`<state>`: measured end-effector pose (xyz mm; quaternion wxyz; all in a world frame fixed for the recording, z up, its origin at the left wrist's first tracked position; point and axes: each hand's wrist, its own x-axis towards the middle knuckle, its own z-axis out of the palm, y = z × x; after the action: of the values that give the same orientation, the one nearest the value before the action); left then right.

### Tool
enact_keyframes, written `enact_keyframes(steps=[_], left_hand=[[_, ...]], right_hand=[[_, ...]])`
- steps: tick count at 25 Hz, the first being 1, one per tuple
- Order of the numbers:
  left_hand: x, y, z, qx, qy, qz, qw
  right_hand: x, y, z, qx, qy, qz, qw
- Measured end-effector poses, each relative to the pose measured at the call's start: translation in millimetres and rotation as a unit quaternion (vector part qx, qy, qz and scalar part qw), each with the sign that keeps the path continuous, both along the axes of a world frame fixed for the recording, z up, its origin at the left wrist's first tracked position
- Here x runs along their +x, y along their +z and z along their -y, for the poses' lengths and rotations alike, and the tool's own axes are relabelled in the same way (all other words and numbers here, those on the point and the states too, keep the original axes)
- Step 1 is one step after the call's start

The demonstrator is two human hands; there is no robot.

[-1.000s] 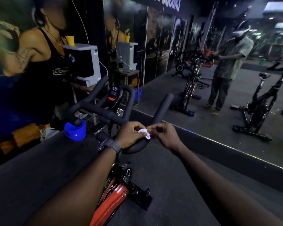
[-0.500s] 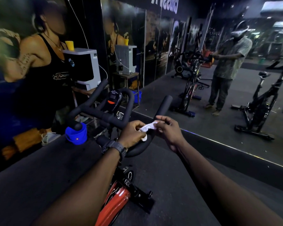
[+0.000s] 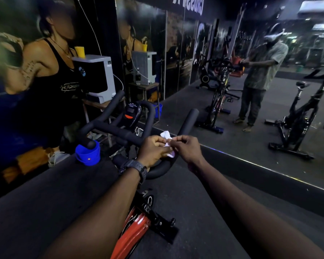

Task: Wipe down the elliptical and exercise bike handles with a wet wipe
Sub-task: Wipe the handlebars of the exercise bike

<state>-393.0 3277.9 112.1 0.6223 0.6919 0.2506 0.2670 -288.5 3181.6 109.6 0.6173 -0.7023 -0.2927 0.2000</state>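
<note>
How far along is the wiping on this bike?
Nothing shows as wiped yet. Left hand and right hand both pinch the white wet wipe above the bike's right handle, seemingly unfolding it. All the handlebars remain to wipe.

Both hands hold a crumpled white wet wipe [image 3: 166, 144] just above the black padded handlebar [image 3: 185, 126] of an orange-framed exercise bike [image 3: 133, 232]: the left hand [image 3: 153, 151], a dark watch [image 3: 137, 168] on its wrist, grips it, and the right hand [image 3: 187, 149] pinches its edge; a blue cup holder [image 3: 87, 155] hangs at the bar's left end
</note>
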Motion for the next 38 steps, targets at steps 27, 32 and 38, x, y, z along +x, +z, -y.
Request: enact_keyframes(steps=[27,32,38], left_hand=[[7,-2,-1,-0.138,0.137,0.056,0.979],[9,-11,2,-0.084,0.115,0.012,0.990],[6,-2,4,-0.109,0.016,-0.001,0.994]], right_hand=[[-1,3,5,-0.024,0.059,-0.028,0.998],[8,4,10,-0.114,0.038,0.056,0.991],[4,0,8,0.007,0.039,-0.198,0.979]])
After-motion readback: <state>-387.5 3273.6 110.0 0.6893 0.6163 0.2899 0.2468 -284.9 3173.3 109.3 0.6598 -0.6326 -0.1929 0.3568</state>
